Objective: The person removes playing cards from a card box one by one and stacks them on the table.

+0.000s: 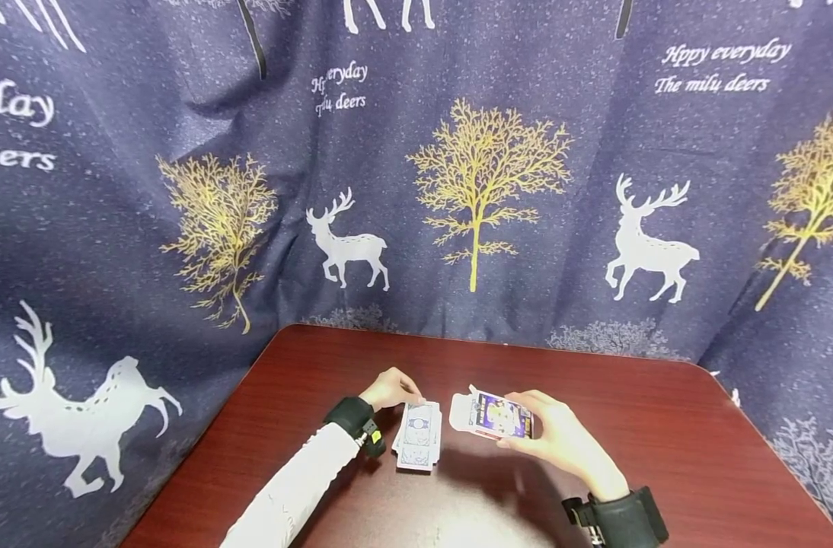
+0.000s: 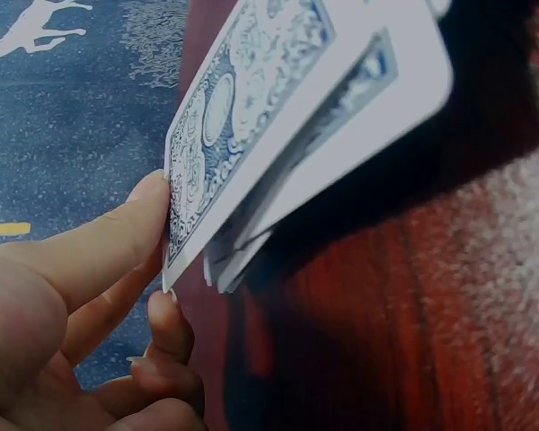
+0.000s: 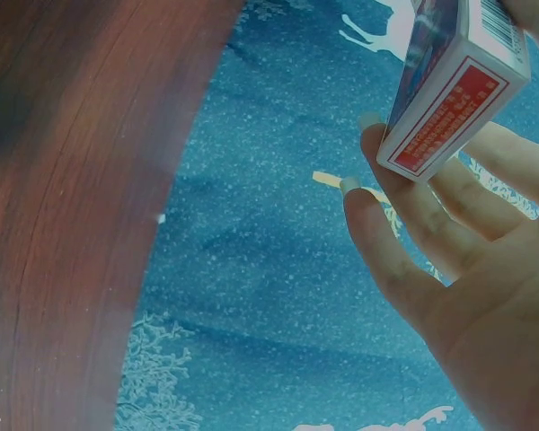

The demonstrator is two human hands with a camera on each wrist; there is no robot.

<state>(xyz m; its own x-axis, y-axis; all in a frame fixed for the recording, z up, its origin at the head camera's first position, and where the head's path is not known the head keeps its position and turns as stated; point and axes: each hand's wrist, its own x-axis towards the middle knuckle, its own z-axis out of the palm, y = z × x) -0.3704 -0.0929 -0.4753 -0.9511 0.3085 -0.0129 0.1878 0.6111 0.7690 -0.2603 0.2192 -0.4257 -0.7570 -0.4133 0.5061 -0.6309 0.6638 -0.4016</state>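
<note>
Currently squaring cards | left hand (image 1: pixel 391 389) pinching deck (image 1: pixel 418 445) edge on desk (image 1: pixel 663 457) | right hand (image 1: pixel 560 438) gripping card box (image 1: pixel 495 415), flap open | advice: align edges before inserting.

This looks like a small home corner or improvised recording nook, not a workshop or office. A dark red wood-grain tabletop (image 1: pixel 663 457) with rounded corners lies under the hands, and just beyond and to both sides of them hangs a navy fabric curtain (image 1: pixel 115 228), draped in folds close around the tabletop's far edge. It is printed with white deer, golden trees and the words "The milu deers". No other furniture or walls show.
</note>
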